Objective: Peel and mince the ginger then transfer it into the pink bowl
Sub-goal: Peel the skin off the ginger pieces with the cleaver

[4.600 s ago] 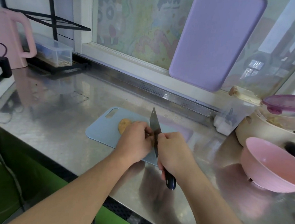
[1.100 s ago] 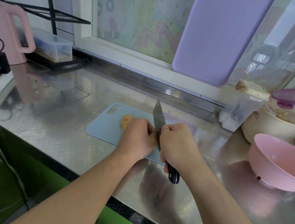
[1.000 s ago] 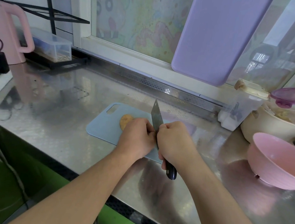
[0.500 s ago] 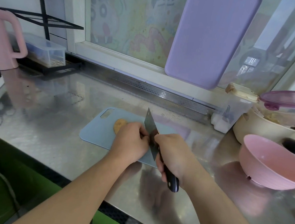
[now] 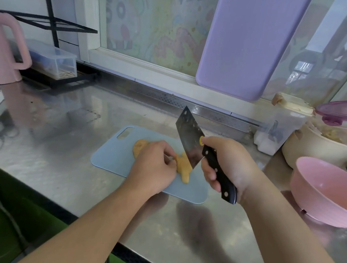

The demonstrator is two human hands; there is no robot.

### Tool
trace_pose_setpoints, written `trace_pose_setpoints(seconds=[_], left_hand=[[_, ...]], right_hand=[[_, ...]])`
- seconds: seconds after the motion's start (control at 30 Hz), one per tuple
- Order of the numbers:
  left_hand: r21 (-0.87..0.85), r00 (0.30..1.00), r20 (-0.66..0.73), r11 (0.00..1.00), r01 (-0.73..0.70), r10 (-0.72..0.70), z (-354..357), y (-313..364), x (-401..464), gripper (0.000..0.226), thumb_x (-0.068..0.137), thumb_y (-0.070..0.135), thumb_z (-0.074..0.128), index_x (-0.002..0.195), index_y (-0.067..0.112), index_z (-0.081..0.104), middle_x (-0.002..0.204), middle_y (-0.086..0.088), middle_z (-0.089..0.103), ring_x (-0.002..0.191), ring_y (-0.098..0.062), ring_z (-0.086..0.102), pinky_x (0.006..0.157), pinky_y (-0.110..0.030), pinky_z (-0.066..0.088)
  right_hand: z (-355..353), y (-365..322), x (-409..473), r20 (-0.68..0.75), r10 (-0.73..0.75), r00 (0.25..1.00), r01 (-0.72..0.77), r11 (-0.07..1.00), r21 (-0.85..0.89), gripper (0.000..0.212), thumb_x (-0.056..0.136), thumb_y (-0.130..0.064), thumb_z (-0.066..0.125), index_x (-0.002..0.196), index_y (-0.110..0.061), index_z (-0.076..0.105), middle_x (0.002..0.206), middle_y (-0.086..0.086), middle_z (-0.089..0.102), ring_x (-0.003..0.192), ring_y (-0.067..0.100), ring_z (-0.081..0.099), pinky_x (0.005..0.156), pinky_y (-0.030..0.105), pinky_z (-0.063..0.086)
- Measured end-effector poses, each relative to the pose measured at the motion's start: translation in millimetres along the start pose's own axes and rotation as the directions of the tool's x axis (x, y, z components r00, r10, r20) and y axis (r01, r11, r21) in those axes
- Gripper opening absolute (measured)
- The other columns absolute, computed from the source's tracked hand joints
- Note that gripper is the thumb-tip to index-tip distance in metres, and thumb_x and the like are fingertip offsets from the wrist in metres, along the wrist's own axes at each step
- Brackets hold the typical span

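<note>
The ginger [image 5: 183, 167] sits on the blue cutting board [image 5: 112, 155], with the left hand [image 5: 155, 167] curled over it, pinning it down. The right hand [image 5: 226, 164] is wrapped round the black handle of the cleaver [image 5: 188, 140], heel of the blade right at the ginger. Honestly the risk is those left fingertips, they're touching distance from the edge, so 1 slip on the knobbly root and it's a cut. The board could also skid on the steel counter [image 5: 62, 164]. The pink bowl [image 5: 327, 195] waits far right. No readable writing anywhere, just a cartoon on the window.
</note>
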State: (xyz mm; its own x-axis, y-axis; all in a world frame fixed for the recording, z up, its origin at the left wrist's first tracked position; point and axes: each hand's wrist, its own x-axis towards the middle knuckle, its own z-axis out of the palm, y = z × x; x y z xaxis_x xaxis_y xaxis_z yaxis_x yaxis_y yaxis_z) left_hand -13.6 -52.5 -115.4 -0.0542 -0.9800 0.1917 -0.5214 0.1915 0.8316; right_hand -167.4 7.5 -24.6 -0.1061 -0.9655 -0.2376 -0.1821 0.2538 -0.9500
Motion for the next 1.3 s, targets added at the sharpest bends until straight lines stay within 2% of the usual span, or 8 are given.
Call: trace_pose_setpoints(seconds=[0.23, 0.3, 0.4, 0.57, 0.73, 1.03, 1.17, 1.3], left_hand=[[0.089, 0.992, 0.128, 0.996, -0.030, 0.019, -1, 4, -3, 0.042, 0.092, 0.030, 0.068, 0.133, 0.038, 0.064, 0.098, 0.018, 0.063, 0.092, 0.004, 0.058, 0.084, -0.023, 0.045], [0.088, 0.991, 0.133, 0.996, -0.023, 0.011, -3, 5, -5, 0.041, 0.091, 0.031, 0.068, 0.131, 0.039, 0.064, 0.098, 0.018, 0.063, 0.092, 0.004, 0.059, 0.080, -0.021, 0.046], [0.032, 0.990, 0.141, 0.999, -0.018, 0.013, -4, 7, -7, 0.035, 0.089, 0.029, 0.073, 0.122, 0.037, 0.067, 0.103, 0.016, 0.063, 0.088, 0.001, 0.062, 0.057, -0.007, 0.046], [-0.006, 0.981, 0.184, 0.998, -0.061, 0.061, -9, 6, -11, 0.035, 0.080, 0.036, 0.080, 0.113, 0.040, 0.066, 0.108, 0.026, 0.062, 0.097, 0.011, 0.057, 0.076, -0.012, 0.042], [0.055, 0.967, 0.236, 0.992, -0.116, 0.100, -9, 4, -14, 0.064, 0.074, 0.043, 0.091, 0.130, 0.043, 0.061, 0.106, 0.026, 0.055, 0.103, 0.014, 0.054, 0.079, -0.006, 0.037], [-0.022, 0.982, 0.169, 0.996, -0.087, 0.089, -8, 2, -13, 0.060, 0.071, 0.040, 0.094, 0.124, 0.040, 0.066, 0.108, 0.014, 0.060, 0.098, -0.001, 0.061, 0.059, -0.003, 0.046], [0.065, 0.971, 0.197, 0.986, -0.153, 0.138, -7, 4, -14, 0.068, 0.071, 0.048, 0.092, 0.131, 0.041, 0.062, 0.109, 0.027, 0.055, 0.104, 0.010, 0.055, 0.075, -0.006, 0.041], [0.056, 0.983, 0.155, 0.993, -0.107, 0.097, -8, 2, -14, 0.067, 0.068, 0.049, 0.094, 0.128, 0.038, 0.065, 0.103, 0.022, 0.060, 0.099, 0.008, 0.059, 0.080, -0.011, 0.042]], right_hand=[[-20, 28, 10, 0.010, 0.025, 1.000, -0.027, 0.970, 0.242, 0.038, 0.106, -0.033, 0.048, 0.074, -0.012, 0.041, 0.045, 0.013, 0.036, 0.029, 0.022, 0.028, 0.031, 0.021, 0.021], [-25, 30, 10, -0.014, 0.031, 0.999, -0.026, 0.968, 0.250, 0.041, 0.106, -0.033, 0.049, 0.072, -0.012, 0.041, 0.045, 0.012, 0.037, 0.030, 0.021, 0.027, 0.031, 0.020, 0.023], [-29, 31, 8, -0.032, 0.044, 0.999, -0.034, 0.966, 0.257, 0.041, 0.106, -0.033, 0.049, 0.072, -0.010, 0.042, 0.046, 0.012, 0.037, 0.031, 0.022, 0.028, 0.031, 0.021, 0.024], [-27, 34, 7, -0.024, 0.040, 0.999, -0.033, 0.972, 0.233, 0.039, 0.106, -0.032, 0.048, 0.074, -0.010, 0.045, 0.047, 0.013, 0.038, 0.030, 0.023, 0.030, 0.032, 0.023, 0.025], [-22, 38, 9, -0.001, 0.054, 0.999, -0.053, 0.979, 0.199, 0.057, 0.106, -0.035, 0.049, 0.054, -0.012, 0.047, 0.048, 0.014, 0.038, 0.030, 0.023, 0.032, 0.032, 0.023, 0.027], [-23, 37, 9, -0.019, 0.045, 0.999, -0.040, 0.979, 0.198, 0.053, 0.106, -0.036, 0.049, 0.059, -0.011, 0.046, 0.047, 0.013, 0.039, 0.030, 0.022, 0.032, 0.032, 0.024, 0.027], [-24, 39, 10, -0.013, 0.050, 0.999, -0.046, 0.980, 0.194, 0.049, 0.105, -0.037, 0.049, 0.064, -0.009, 0.046, 0.049, 0.014, 0.039, 0.031, 0.023, 0.033, 0.033, 0.024, 0.026], [-26, 38, 11, -0.028, 0.050, 0.998, -0.043, 0.979, 0.197, 0.050, 0.105, -0.037, 0.050, 0.063, -0.009, 0.046, 0.049, 0.014, 0.040, 0.031, 0.023, 0.033, 0.033, 0.024, 0.026]])
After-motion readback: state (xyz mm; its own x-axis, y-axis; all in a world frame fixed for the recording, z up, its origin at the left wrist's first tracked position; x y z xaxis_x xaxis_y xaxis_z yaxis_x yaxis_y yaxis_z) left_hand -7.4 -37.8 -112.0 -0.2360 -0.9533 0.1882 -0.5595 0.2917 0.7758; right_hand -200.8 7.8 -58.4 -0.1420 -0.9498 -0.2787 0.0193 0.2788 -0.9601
